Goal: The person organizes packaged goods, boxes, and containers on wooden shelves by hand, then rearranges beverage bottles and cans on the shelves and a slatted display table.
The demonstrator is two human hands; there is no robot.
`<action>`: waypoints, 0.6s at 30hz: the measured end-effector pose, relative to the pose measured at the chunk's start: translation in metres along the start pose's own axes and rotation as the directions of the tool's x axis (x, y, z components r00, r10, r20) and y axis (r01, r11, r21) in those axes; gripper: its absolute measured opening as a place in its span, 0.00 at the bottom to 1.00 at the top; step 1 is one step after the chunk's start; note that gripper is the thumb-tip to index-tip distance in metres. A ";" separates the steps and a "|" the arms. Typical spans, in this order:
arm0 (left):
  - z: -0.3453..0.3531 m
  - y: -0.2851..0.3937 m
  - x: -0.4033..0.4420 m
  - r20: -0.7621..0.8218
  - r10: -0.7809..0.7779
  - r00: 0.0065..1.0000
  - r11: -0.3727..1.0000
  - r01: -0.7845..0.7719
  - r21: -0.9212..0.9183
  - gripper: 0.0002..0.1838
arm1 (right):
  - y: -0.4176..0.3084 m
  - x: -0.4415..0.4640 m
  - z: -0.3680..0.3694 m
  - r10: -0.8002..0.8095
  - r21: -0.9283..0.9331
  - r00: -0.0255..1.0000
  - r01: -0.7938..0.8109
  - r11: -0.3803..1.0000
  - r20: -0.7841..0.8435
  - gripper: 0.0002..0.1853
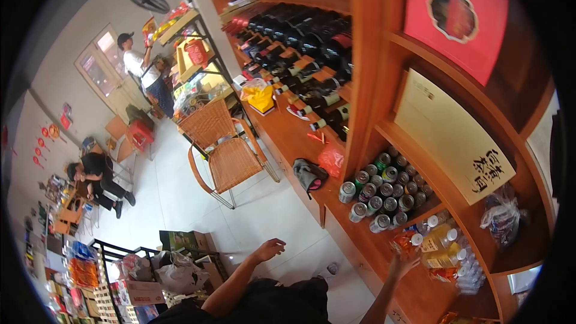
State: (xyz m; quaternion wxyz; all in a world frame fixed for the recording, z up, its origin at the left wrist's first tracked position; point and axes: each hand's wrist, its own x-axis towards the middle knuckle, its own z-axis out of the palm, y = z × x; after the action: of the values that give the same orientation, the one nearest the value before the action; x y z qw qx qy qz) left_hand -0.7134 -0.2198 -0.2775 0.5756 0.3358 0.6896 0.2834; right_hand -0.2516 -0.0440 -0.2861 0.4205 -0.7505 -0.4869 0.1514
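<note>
My right hand point(406, 262) reaches over the low shelf, its fingers apart and somewhat blurred. It is nearest to a red-orange packet point(402, 241) and some bottles of yellow liquid point(440, 237) with white and orange caps; whether it touches them I cannot tell. Just left of these stand several drink cans point(390, 191) in a tight group. Above the floor, well away from the shelf, my left hand point(269, 250) hangs with its fingers loosely stretched and nothing in them.
Wine bottles point(306, 63) lie in rows on the wooden shelving, with a grey bag point(309, 174) on its ledge. A wicker chair point(219, 144) stands ahead. Bags and boxes point(180, 273) fill a rack at left. One person point(144, 69) stands at far shelves; another point(99, 174) sits.
</note>
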 end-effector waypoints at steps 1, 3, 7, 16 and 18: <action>-0.006 -0.019 -0.003 -0.035 -0.002 0.999 1.000 0.001 -0.012 0.20 | 0.007 -0.008 0.006 0.061 0.051 0.996 -0.057 0.997 -0.064 0.40; -0.017 -0.077 0.004 -0.048 -0.041 0.998 0.987 0.048 0.153 0.21 | 0.013 -0.024 0.012 0.004 -0.007 0.999 -0.004 1.000 -0.054 0.36; -0.046 -0.108 -0.032 0.008 -0.083 0.997 0.941 0.075 0.331 0.23 | 0.002 -0.064 0.047 -0.141 0.018 0.990 0.141 0.990 0.030 0.29; -0.162 -0.291 -0.121 -0.305 0.046 0.951 0.989 -0.087 -0.122 0.19 | -0.226 -0.280 0.146 -0.486 0.508 0.545 0.122 0.852 0.683 0.29; -0.195 -0.304 -0.176 -0.506 -0.042 0.861 0.952 -0.120 -0.282 0.17 | -0.336 -0.357 0.124 -0.456 0.421 0.355 0.176 0.890 0.816 0.27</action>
State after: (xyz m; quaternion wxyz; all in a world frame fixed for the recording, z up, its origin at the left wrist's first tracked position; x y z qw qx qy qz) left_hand -0.9270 -0.5465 -0.3729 0.4131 0.1711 0.7574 0.4757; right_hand -0.7044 -0.2329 -0.1638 0.2099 -0.3790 -0.7461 0.5056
